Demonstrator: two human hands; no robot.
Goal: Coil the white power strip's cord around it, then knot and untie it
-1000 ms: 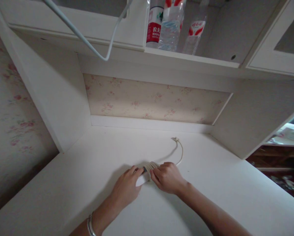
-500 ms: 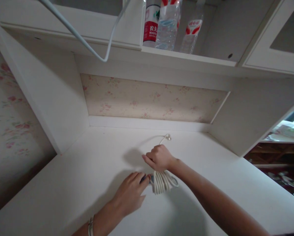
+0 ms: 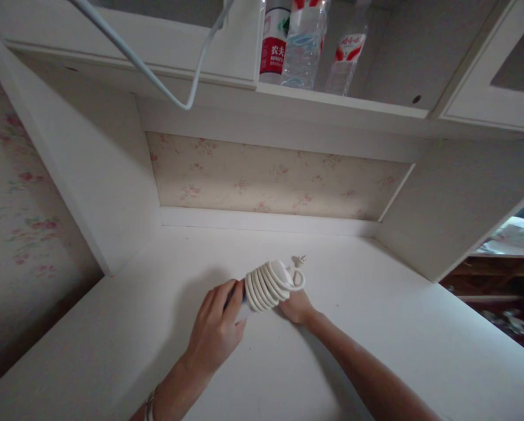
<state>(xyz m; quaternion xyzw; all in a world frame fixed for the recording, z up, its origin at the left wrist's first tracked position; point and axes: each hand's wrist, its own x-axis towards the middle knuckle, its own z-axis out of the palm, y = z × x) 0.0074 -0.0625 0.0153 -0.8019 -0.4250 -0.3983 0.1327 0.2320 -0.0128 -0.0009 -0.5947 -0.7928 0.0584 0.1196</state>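
Winding step, nearly done: white cord (image 3: 266, 285) sits coiled around a power strip, lifted just above the surface (image 3: 376, 327). Left hand (image 3: 216, 330) clamps the strip's near end. Right hand (image 3: 297, 304) cups under the coil; its plug (image 3: 297, 261) dangles beyond. Next: secure that loose tail without loosening wraps.

The bare white desk surface (image 3: 376, 327) lies open right of the hands, hemmed by the left side panel (image 3: 108, 193), floral back wall (image 3: 271, 181) and overhanging shelf (image 3: 332, 105).

both forearms reach forward, left hand (image 3: 216, 327) curled palm-down, right hand (image 3: 296, 305) gripping beside it, fingers hidden
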